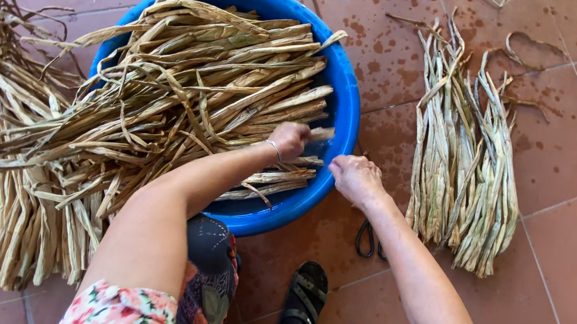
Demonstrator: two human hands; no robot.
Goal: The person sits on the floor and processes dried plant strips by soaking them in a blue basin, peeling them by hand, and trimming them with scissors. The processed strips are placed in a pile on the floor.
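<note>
A round blue plastic basin point(346, 99) stands on the tiled floor, heaped with long dried tan plant strips point(203, 75) that spill over its left rim. My left hand point(290, 140) is closed on the end of one strip point(321, 133) near the basin's right rim. My right hand point(355, 179) rests on the basin's rim just beside it, fingers curled; whether it holds anything I cannot tell.
A separate bundle of dried strips point(465, 164) lies on the floor to the right. More strips point(9, 220) pile up on the left. Black scissor handles point(366, 241) lie under my right forearm. My sandalled foot point(306, 292) is below the basin. The red tiles point(570, 247) show wet spots.
</note>
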